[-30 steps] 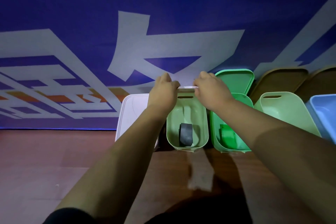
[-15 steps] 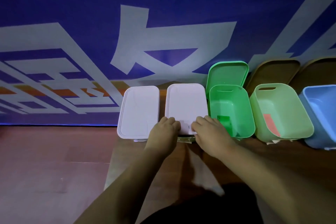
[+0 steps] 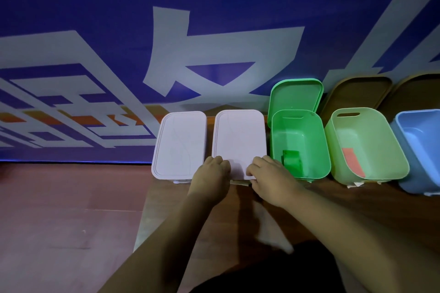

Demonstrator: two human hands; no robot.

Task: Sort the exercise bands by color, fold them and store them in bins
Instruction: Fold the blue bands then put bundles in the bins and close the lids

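Both my hands are at the near edge of a white lid (image 3: 239, 135) that lies flat on the second bin from the left. My left hand (image 3: 210, 179) curls over the lid's front left corner. My right hand (image 3: 271, 178) pinches its front right corner. Only a sliver of the pale green bin (image 3: 239, 182) shows beneath; its contents are hidden. To the right, an open green bin (image 3: 285, 131) holds a folded green band (image 3: 291, 162). A light green bin (image 3: 371, 131) holds a folded red band (image 3: 353, 164).
Another bin closed with a white lid (image 3: 181, 143) stands at the far left. An open blue bin (image 3: 419, 140) is at the far right. A green lid (image 3: 296, 95) and two brown lids (image 3: 357, 93) lean against the blue banner wall behind the row.
The white lid, held upright over the open pale green bin a second ago, has been lowered flat onto it, hiding the dark band inside. My hands came down to its near edge.
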